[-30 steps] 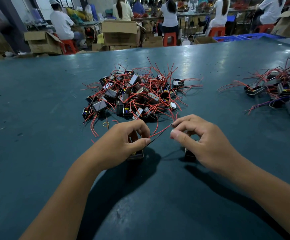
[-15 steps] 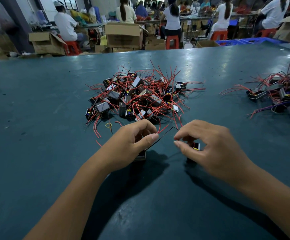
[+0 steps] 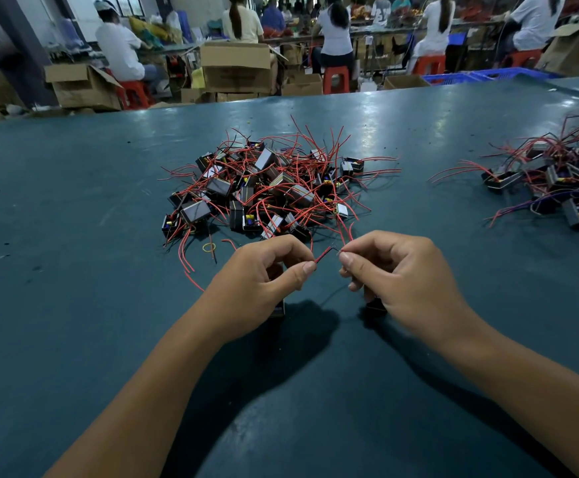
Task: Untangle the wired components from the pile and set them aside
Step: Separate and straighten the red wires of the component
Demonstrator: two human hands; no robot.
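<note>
Tabletop [image 3: 74, 305]: dark teal, smooth and faintly glossy, carrying everything I list, left to right.

Small yellow rubber-band loop [image 3: 209, 247]: lying flat just beside the near-left edge of the pile.

Central pile of small black box-shaped wired components [image 3: 267, 191]: heaped mid-tabletop, thin red leads tangled through it and splaying outward on every side.

Left hand [image 3: 263, 288]: in front of the pile, fingers curled, thumb and forefinger pinching the end of a thin red wire [image 3: 323, 255]. I log this grip as closed on the wire. A small black component [image 3: 278, 309] shows under the palm; I cannot tell whether it touches the hand.

Right hand [image 3: 398, 281]: just beside the left, thumb and forefinger pinching the other end of the same short stretch of wire, grip likewise closed on it. A second dark component [image 3: 375, 307] sits beneath this hand, mostly hidden.

Second heap of black components with red and purple leads [image 3: 557, 181]: far right, well apart from the central pile, running out of view.

Background: seated workers and brown cardboard boxes [image 3: 236, 67] beyond the tabletop.
</note>
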